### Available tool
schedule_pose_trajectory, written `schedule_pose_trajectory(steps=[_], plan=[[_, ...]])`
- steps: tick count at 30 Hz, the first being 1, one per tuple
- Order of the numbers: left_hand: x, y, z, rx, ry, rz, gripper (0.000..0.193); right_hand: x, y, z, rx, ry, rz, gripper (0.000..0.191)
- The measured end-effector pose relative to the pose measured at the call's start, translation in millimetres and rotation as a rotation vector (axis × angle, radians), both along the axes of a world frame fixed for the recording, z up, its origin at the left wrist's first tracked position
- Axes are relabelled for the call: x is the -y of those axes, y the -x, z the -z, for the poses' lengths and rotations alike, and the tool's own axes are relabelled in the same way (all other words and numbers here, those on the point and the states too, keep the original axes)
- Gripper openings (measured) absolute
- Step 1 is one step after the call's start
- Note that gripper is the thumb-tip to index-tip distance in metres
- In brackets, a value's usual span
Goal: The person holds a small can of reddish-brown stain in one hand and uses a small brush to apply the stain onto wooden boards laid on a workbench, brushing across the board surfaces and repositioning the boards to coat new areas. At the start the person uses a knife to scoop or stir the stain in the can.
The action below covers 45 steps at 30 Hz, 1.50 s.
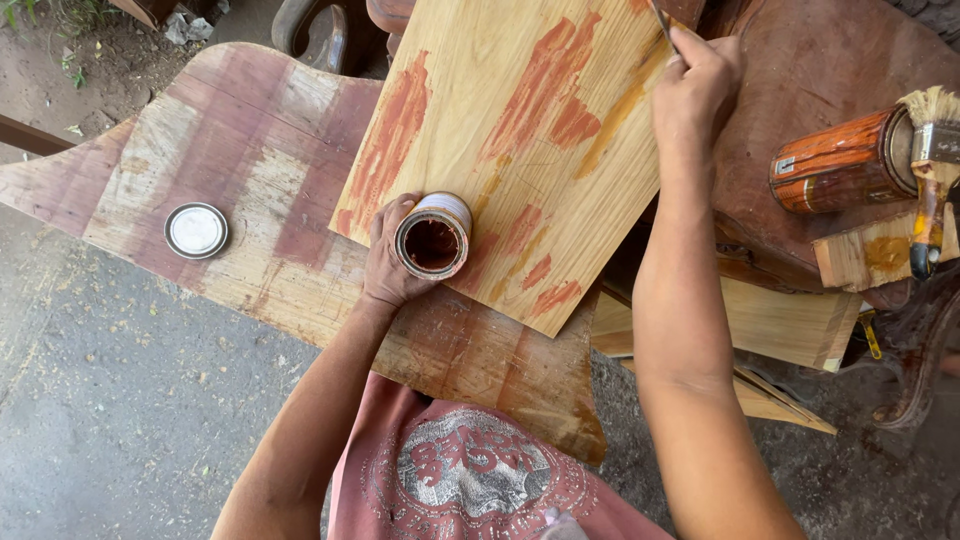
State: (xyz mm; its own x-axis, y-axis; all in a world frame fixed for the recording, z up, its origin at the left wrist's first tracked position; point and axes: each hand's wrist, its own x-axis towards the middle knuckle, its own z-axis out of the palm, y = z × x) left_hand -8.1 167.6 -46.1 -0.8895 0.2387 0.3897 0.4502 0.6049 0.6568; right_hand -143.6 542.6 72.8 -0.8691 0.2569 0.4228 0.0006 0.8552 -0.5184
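Note:
My left hand (385, 262) grips a small open tin (432, 237) holding dark reddish-brown filler; the tin stands on a light wooden board (520, 130). Smears of orange-red filler mark the board's face. My right hand (695, 85) is at the board's upper right edge, closed around a thin metal blade (663, 22) that touches the wood. The blade's tip is cut off by the frame edge. The board rests tilted across a larger stained panel (250, 170).
The tin's round metal lid (196, 230) lies on the stained panel to the left. At right, an orange can (845, 160) lies on its side with a brush (930, 170) resting across a wood block (875, 255). Offcuts (780, 320) lie below on concrete floor (110, 400).

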Motion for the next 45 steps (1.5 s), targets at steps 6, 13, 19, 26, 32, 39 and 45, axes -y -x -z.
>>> schedule_pose_trajectory(steps=[6, 13, 19, 26, 32, 39, 45], plan=[[-1, 1, -6, 0.067, -0.031, -0.018, 0.097, 17, 11, -2, -0.062, -0.034, -0.093, 0.023], [-1, 0, -6, 0.041, 0.013, -0.013, 0.092, 20, 15, 0, -0.069, -0.051, -0.122, 0.027], [-1, 1, -5, 0.057, -0.036, 0.001, 0.094, 20, 13, 1, -0.131, -0.010, -0.082, 0.026], [0, 0, -5, 0.063, 0.064, -0.005, 0.089, 30, 14, 3, -0.084, -0.029, -0.084, 0.024], [0, 0, -1, 0.017, 0.010, -0.001, 0.097, 39, 21, -3, 0.059, 0.161, 0.022, 0.017], [1, 1, 2, 0.021, -0.025, 0.002, 0.097, 40, 9, -3, 0.098, 0.041, -0.036, 0.026], [1, 0, -3, 0.038, 0.021, 0.007, 0.093, 36, 2, -4, 0.146, 0.176, 0.119, 0.025]])
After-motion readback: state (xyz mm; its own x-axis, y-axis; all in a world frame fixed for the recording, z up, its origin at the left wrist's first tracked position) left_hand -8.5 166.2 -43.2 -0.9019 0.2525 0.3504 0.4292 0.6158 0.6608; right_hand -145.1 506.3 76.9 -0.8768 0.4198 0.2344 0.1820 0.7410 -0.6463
